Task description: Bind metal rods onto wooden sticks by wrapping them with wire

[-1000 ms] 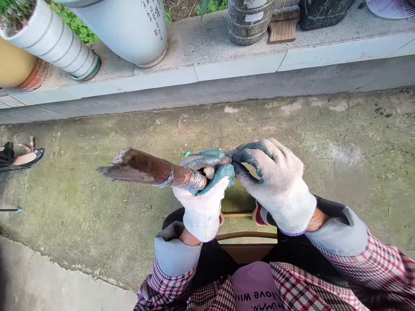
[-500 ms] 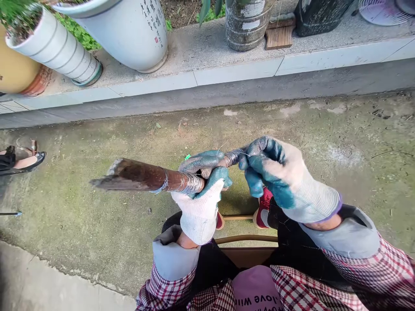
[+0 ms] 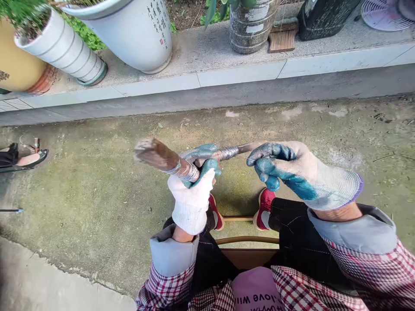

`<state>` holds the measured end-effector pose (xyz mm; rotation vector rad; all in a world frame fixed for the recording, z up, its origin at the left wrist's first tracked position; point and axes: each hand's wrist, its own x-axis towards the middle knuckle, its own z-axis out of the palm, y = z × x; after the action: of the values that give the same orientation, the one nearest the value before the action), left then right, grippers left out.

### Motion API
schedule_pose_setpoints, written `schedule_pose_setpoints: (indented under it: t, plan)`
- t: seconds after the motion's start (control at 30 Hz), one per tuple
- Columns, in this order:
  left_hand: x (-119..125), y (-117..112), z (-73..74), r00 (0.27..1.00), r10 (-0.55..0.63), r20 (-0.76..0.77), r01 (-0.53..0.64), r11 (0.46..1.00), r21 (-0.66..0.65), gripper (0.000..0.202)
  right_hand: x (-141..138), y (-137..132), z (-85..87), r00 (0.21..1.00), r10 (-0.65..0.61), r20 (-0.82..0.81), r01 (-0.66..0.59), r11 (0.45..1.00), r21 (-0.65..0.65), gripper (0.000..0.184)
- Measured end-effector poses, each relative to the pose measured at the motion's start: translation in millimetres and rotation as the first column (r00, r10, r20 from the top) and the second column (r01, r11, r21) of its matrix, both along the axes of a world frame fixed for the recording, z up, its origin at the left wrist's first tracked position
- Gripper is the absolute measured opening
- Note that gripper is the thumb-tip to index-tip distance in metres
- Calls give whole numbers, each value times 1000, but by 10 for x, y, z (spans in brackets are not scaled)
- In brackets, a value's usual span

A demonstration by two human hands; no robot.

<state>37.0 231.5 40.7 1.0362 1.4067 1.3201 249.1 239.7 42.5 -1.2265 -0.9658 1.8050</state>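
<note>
Soft even daylight, faint shadows, edges bowed, perhaps slight blur

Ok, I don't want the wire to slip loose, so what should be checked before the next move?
1. The gloved left hand closed round the brown stick: ok.
2. The silver wire winding sitting tight, coils side by side: ok.
3. The gloved right hand gripping the stick's thin end: cannot tell.
4. Loose wire end held in the right fingers: cannot tell.
5. Another person's sandalled foot well apart from the stick: ok.
</note>
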Motion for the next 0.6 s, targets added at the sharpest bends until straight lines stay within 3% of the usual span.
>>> schedule_pose_setpoints:
  t: [0.17, 0.3, 0.4, 0.47, 0.53, 0.6]
  plan:
    - [-38, 75, -3, 999, -39, -11, 38, 996, -85, 16, 117, 16, 45, 992, -69, 102, 66, 997, 34, 21]
    - [-31, 107, 24, 995, -92, -27, 85, 975, -203, 22, 71, 9, 66, 943, -141, 302, 102, 985, 142, 19]
    - [-30, 112, 22, 995, -105, -2, 102, 974, -201, 20, 32, 17, 39, 868, -103, 486, -49, 955, 291, 16]
    - [-21, 109, 18, 994, -111, 25, 114, 974, -197, 17, 18, 25, 11, 781, -92, 618, -197, 902, 383, 13]
    - [1, 100, 21, 990, -131, 46, 138, 967, -212, 17, 5, 26, -9, 698, -89, 711, -321, 848, 422, 12]
    - [32, 88, 30, 986, -158, 51, 165, 957, -240, 17, -14, 15, -16, 662, -72, 746, -389, 818, 424, 12]
